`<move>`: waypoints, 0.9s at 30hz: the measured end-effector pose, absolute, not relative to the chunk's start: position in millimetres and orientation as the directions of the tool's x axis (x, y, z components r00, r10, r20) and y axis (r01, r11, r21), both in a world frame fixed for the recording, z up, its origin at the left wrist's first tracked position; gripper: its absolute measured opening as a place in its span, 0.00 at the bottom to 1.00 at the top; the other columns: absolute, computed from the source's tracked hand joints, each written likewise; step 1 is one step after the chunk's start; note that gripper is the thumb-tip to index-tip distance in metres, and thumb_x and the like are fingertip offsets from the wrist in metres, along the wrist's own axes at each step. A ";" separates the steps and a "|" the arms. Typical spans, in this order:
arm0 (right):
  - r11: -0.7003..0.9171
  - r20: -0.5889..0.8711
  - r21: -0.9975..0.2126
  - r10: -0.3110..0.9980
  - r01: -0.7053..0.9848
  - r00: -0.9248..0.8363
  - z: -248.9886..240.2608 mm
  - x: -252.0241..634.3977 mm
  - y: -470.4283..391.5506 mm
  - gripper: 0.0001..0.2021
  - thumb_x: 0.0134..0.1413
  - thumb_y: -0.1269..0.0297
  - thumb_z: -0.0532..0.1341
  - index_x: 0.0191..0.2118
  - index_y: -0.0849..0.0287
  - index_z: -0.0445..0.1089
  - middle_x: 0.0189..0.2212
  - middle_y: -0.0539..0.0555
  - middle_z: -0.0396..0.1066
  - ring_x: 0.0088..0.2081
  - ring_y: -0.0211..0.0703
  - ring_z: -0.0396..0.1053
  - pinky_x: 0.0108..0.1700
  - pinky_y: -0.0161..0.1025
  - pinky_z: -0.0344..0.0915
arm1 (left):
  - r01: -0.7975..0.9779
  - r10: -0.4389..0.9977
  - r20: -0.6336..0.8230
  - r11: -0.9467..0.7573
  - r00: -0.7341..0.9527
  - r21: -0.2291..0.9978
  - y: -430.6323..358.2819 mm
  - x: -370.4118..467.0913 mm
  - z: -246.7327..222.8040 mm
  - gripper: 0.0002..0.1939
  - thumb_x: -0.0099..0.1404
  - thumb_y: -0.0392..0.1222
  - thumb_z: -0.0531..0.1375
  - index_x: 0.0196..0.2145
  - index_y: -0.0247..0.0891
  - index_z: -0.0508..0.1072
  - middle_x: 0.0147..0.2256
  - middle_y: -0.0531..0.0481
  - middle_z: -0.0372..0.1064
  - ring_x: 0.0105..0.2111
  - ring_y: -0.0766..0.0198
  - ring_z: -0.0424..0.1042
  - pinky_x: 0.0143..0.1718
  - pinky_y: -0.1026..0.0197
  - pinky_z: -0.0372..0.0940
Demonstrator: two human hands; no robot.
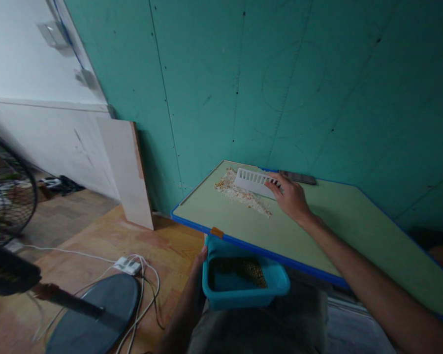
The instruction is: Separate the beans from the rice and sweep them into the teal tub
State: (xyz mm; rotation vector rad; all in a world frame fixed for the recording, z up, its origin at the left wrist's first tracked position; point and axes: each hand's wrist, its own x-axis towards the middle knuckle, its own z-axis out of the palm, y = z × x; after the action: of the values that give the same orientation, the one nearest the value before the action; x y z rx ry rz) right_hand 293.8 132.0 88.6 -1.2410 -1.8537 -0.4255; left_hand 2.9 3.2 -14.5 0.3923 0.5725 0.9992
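My right hand grips one end of a white slotted plastic strip, which stands on its long edge on the pale green tabletop. Just to the left and front of the strip lies a scattered band of small white grains mixed with yellow-orange bits. Below the table's front edge, my left hand holds the left side of a teal plastic tub; most of its fingers are hidden. Small tan beans or kernels lie inside the tub, towards its right.
A dark flat object lies at the table's back edge, against the green wall. On the left are a fan base, a power strip with loose cables, and a leaning board. An orange clip sits on the blue table edge.
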 end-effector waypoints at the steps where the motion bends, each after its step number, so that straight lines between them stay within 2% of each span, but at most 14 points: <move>1: 0.465 0.785 -0.180 0.599 0.867 -0.158 87.7 294.0 132.8 0.13 0.67 0.57 0.57 0.50 0.54 0.74 0.47 0.59 0.79 0.47 0.54 0.77 0.47 0.48 0.71 | -0.669 0.871 -0.261 0.489 0.417 0.560 3.5 2.3 -15.2 0.36 0.69 0.57 0.58 0.70 0.40 0.59 0.57 0.40 0.76 0.57 0.43 0.73 0.66 0.42 0.58; 10: 0.524 0.764 -0.330 0.637 0.785 -0.104 92.3 292.3 131.2 0.14 0.66 0.54 0.59 0.50 0.54 0.74 0.45 0.57 0.79 0.45 0.52 0.77 0.47 0.47 0.72 | -0.675 0.886 -0.277 0.463 0.373 0.574 3.9 4.8 -12.5 0.35 0.69 0.56 0.59 0.68 0.39 0.63 0.55 0.40 0.77 0.57 0.42 0.74 0.65 0.42 0.58; 13: 0.518 0.769 -0.331 0.632 0.789 -0.093 96.4 289.4 127.6 0.15 0.66 0.54 0.58 0.51 0.53 0.74 0.45 0.57 0.79 0.44 0.51 0.76 0.48 0.48 0.71 | -0.675 0.895 -0.261 0.445 0.361 0.589 3.1 4.4 -11.1 0.33 0.69 0.55 0.59 0.67 0.38 0.64 0.54 0.40 0.78 0.57 0.42 0.74 0.65 0.42 0.58; 19: 0.560 0.748 -0.291 0.639 0.776 -0.180 95.1 286.1 125.7 0.14 0.67 0.56 0.57 0.51 0.54 0.74 0.48 0.58 0.78 0.48 0.53 0.75 0.51 0.50 0.70 | -0.661 0.890 -0.262 0.454 0.374 0.597 4.5 1.9 -14.8 0.34 0.69 0.55 0.60 0.67 0.39 0.64 0.54 0.41 0.78 0.56 0.42 0.74 0.65 0.42 0.59; 23: 0.540 0.766 -0.347 0.635 0.767 -0.101 98.0 281.9 122.4 0.14 0.65 0.55 0.59 0.51 0.54 0.74 0.45 0.57 0.79 0.44 0.52 0.76 0.47 0.48 0.71 | -0.659 0.871 -0.266 0.487 0.412 0.574 5.4 3.4 -15.9 0.35 0.69 0.56 0.59 0.68 0.40 0.61 0.56 0.41 0.77 0.57 0.42 0.74 0.65 0.41 0.60; 27: 0.546 0.776 -0.338 0.623 0.767 -0.102 99.9 279.8 120.7 0.14 0.66 0.57 0.58 0.51 0.54 0.74 0.45 0.57 0.78 0.45 0.51 0.76 0.48 0.47 0.71 | -0.660 0.856 -0.276 0.515 0.438 0.548 7.6 6.4 -19.7 0.36 0.69 0.56 0.58 0.69 0.40 0.60 0.57 0.40 0.76 0.57 0.43 0.74 0.64 0.42 0.60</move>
State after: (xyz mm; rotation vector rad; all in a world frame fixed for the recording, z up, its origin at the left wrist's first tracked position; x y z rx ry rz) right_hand 279.8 120.7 99.9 -1.1489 -1.8037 -0.1841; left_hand 6.4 7.6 -19.7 0.3882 0.5685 0.9714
